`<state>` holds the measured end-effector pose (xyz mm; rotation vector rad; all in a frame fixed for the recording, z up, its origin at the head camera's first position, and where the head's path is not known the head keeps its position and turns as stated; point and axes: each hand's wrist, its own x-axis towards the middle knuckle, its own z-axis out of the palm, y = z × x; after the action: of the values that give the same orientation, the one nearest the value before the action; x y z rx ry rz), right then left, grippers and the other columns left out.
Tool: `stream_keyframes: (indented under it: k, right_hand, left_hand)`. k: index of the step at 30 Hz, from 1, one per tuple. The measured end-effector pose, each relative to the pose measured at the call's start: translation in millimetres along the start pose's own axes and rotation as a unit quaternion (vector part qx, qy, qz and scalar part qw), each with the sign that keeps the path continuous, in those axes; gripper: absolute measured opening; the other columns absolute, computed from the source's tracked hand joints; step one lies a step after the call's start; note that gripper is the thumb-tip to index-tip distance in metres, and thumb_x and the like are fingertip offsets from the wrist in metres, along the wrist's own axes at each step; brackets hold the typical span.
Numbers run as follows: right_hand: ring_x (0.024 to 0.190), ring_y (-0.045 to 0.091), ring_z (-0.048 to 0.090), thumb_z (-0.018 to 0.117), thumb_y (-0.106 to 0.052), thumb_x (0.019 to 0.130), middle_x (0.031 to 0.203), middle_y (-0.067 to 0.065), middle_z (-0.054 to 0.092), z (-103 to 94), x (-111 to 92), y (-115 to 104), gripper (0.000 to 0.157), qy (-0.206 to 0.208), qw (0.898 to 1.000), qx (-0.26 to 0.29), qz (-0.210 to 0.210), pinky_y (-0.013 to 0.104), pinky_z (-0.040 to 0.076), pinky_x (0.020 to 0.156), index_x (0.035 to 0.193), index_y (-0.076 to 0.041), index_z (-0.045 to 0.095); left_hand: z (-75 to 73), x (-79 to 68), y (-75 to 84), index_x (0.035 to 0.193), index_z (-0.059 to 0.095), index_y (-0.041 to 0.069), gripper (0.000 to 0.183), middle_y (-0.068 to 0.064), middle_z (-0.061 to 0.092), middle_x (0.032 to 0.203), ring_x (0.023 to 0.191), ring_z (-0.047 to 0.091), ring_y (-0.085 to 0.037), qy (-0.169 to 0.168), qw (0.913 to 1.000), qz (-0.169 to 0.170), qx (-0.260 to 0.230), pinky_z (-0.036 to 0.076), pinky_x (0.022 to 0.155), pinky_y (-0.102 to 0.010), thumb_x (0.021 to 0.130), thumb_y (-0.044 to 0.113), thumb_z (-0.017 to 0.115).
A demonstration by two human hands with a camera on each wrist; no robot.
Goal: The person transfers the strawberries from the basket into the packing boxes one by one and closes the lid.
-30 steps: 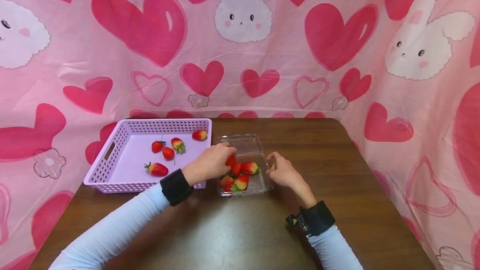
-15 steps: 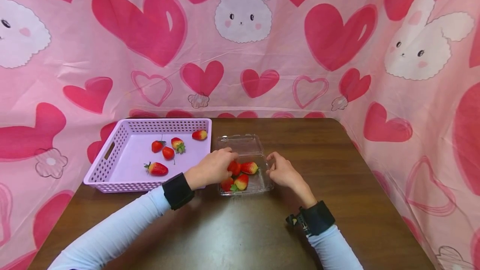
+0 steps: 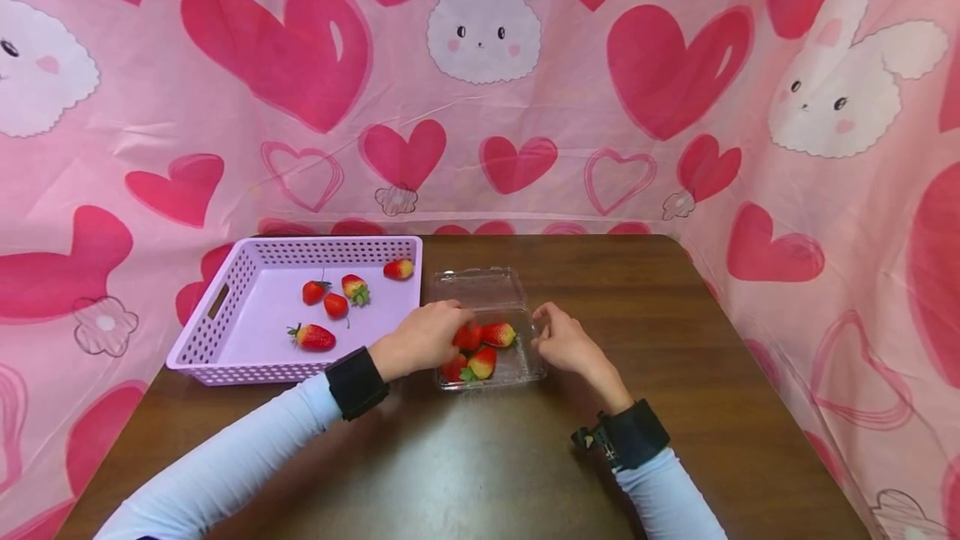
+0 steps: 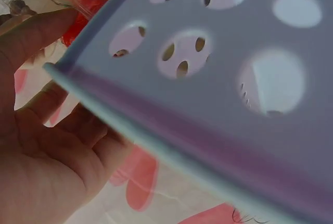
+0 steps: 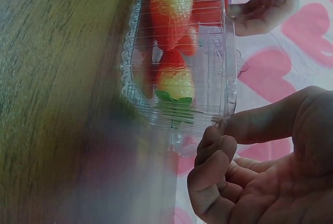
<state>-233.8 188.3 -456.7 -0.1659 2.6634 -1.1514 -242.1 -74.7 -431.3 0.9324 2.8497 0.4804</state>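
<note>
A clear plastic clamshell container stands on the table with its lid folded back. Inside lie several strawberries, bunched toward the left. My left hand grips the container's left rim, its fingertips partly hidden in the head view. In the left wrist view the thumb reaches to the container edge, beside the basket wall. On the other side, my right hand pinches the right rim; the right wrist view shows its thumb and curled index finger meeting at that edge.
Left of the container is a lilac perforated basket, with several strawberries spread inside. Its right wall stands close against my left hand. The wooden table meets a pink heart-and-rabbit cloth at the back and sides.
My left hand has let go of a strawberry inside the container and drawn back slightly left and down to the left rim. The right hand has stayed at the right rim.
</note>
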Motion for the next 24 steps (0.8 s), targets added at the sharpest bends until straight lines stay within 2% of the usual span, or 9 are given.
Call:
stream_keyframes:
  k: [9,15,24]
  right_hand:
    - [0.064,0.023,0.054,0.068,0.002,0.092,0.078,0.01,0.059,-0.3,-0.3,0.0,0.042,0.001,1.0,0.002,-0.001,0.034,0.046,0.058,0.131,-0.001,0.054]
    - [0.064,0.022,0.054,0.067,0.003,0.091,0.079,0.009,0.06,0.1,-0.5,0.5,0.042,0.004,1.0,0.002,-0.004,0.033,0.045,0.058,0.131,-0.001,0.055]
    - [0.066,0.024,0.055,0.068,0.004,0.091,0.08,0.011,0.059,0.7,-0.1,-0.6,0.042,0.003,1.0,0.009,0.006,0.034,0.048,0.059,0.13,-0.002,0.054]
  left_hand:
    - [1.2,-0.7,-3.9,0.118,0.077,0.008,0.041,-0.006,0.073,0.096,0.091,0.061,-0.025,0.007,1.0,0.001,0.006,0.053,0.074,-0.04,0.08,0.015,0.092]
    - [3.9,-1.3,-5.5,0.113,0.077,0.008,0.035,-0.004,0.071,0.089,0.086,0.061,-0.025,0.015,0.9998,0.002,0.012,0.053,0.07,-0.04,0.081,0.013,0.091]
    - [10.4,-1.4,-9.8,0.102,0.077,0.009,0.026,-0.004,0.069,0.082,0.085,0.061,-0.028,0.043,0.998,0.025,0.039,0.052,0.068,-0.041,0.079,0.009,0.089]
